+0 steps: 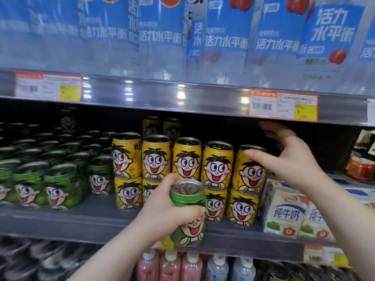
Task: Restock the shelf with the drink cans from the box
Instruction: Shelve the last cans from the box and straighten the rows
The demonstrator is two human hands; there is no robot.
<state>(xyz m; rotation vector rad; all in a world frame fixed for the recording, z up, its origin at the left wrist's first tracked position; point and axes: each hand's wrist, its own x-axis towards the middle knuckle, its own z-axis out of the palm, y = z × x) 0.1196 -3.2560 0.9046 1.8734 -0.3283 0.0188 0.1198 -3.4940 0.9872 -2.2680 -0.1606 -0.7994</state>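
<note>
My left hand [165, 207] grips a green drink can [187, 213] with a cartoon face, held upright in front of the middle shelf [85, 220]. Yellow cans [186, 161] with the same face stand two high at the shelf's centre. My right hand [292, 157] reaches in with fingers spread, its thumb touching the top of the rightmost upper yellow can [250, 169]; it holds nothing. Several green cans [60, 185] stand in rows on the left of the shelf. The box is not in view.
White milk cartons [284, 211] sit right of the yellow cans. Blue-labelled water bottles [227, 37] fill the shelf above, whose edge [182, 96] carries price tags. Pink and clear bottles [170, 266] stand below. A bare strip of shelf lies in front of the green cans.
</note>
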